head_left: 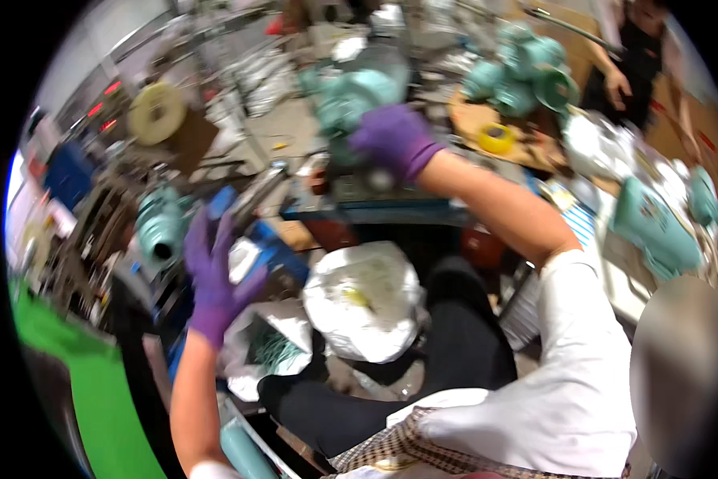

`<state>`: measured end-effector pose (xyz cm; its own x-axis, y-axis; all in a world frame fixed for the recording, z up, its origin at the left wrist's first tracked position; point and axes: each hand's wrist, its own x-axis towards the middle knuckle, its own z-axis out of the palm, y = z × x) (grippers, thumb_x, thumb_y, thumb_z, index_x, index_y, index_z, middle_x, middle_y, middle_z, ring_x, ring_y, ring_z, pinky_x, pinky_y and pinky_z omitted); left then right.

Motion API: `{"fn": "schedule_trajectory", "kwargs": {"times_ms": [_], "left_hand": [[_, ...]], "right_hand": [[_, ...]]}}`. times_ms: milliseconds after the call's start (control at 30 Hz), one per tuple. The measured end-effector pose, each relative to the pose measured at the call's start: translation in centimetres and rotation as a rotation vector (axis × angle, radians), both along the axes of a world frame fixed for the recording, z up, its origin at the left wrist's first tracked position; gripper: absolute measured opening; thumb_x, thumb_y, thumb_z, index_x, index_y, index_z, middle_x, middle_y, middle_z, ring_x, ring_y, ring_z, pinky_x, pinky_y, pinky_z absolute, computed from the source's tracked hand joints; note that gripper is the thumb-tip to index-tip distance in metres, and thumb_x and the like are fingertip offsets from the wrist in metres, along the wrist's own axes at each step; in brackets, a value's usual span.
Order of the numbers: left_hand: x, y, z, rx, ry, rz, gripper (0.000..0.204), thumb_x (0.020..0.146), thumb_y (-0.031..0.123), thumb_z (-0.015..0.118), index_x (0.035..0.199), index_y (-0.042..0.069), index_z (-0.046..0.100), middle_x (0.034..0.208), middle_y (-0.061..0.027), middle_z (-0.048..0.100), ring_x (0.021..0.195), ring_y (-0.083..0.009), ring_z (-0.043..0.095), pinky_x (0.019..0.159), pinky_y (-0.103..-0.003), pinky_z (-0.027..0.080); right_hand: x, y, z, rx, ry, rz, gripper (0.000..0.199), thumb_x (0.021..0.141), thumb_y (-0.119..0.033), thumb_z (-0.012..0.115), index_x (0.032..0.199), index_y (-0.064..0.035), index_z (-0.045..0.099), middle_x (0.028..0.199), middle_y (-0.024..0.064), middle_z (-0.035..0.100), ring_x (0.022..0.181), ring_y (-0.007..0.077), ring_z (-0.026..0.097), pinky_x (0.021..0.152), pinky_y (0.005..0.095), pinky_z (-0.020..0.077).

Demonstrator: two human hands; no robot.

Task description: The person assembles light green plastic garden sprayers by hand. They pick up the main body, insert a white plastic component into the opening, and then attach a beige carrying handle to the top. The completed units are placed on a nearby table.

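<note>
We've got both hands in purple gloves here. Our left hand (pixel 215 275) is open with fingers spread, right next to a blue tool (pixel 271 247) low on the left. Our right hand (pixel 395 140) is curled on a teal metal casting (pixel 347 96) up on the cluttered tabletop (pixel 375 209), though the blur hides how tight the grip is. 2 white plastic bags (pixel 367 299) sit by our knees. A yellow tape roll (pixel 496 137) lies right of the casting, with more teal castings (pixel 527 72) behind it. A big pale yellow roll (pixel 158 112) sits at far left. Crowded workshop, green floor (pixel 111 399) at lower left.
</note>
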<state>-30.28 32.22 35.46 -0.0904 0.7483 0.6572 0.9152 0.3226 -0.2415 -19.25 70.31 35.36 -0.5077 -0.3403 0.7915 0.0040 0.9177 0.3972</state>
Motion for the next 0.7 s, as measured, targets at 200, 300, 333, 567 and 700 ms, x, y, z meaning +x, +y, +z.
{"fn": "schedule_trajectory", "kwargs": {"times_ms": [200,300,333,567,700], "left_hand": [[16.6,4.2,2.7,0.076,-0.089,-0.451,0.077,0.072,0.035,0.087,0.137,0.016,0.049,0.147,-0.0258,0.046,0.131,-0.0474,0.050,0.107,-0.058,0.043],[21.0,3.6,4.9,-0.115,-0.604,-0.522,0.054,0.058,0.020,0.093,0.098,0.007,0.060,0.124,-0.0241,0.063,0.113,-0.0425,0.063,0.092,-0.049,0.054],[20.4,5.6,2.9,-0.181,-0.717,-0.511,0.039,0.052,0.011,0.088,0.078,0.003,0.060,0.117,-0.0230,0.066,0.106,-0.0333,0.066,0.089,-0.041,0.054],[6.6,3.1,-2.7,0.010,-1.539,-0.330,0.065,0.095,0.056,0.058,0.120,-0.003,0.063,0.110,-0.0152,0.070,0.104,-0.0199,0.066,0.092,-0.037,0.053],[-0.2,3.4,-15.0,0.165,-1.902,-0.334,0.043,0.101,0.031,0.053,0.132,0.002,0.062,0.121,-0.0097,0.067,0.110,-0.0208,0.064,0.100,-0.036,0.050]], "right_hand": [[18.1,-18.2,-0.2,-0.541,-0.055,0.245,0.028,0.077,-0.041,0.070,0.075,-0.0140,0.061,0.069,0.0041,0.058,0.059,0.0235,0.060,0.051,0.0367,0.0472],[22.9,-16.2,-2.4,-0.833,-0.414,0.837,0.028,0.086,-0.020,0.073,0.110,-0.0070,0.066,0.101,0.0108,0.067,0.085,0.0290,0.067,0.071,0.0429,0.0530],[24.9,-15.3,-5.0,-1.094,-0.493,0.887,0.032,0.089,-0.015,0.073,0.118,-0.0049,0.066,0.108,0.0137,0.069,0.092,0.0310,0.069,0.077,0.0456,0.0540],[45.2,-2.7,-16.4,-1.294,0.170,-0.516,0.020,0.093,-0.005,0.068,0.113,-0.0021,0.069,0.110,0.0078,0.072,0.096,0.0120,0.067,0.084,0.0278,0.0546],[55.9,10.3,-20.8,-0.856,0.118,-0.816,0.021,0.090,-0.009,0.069,0.110,-0.0027,0.070,0.116,0.0160,0.071,0.101,0.0316,0.069,0.092,0.0386,0.0525]]}}
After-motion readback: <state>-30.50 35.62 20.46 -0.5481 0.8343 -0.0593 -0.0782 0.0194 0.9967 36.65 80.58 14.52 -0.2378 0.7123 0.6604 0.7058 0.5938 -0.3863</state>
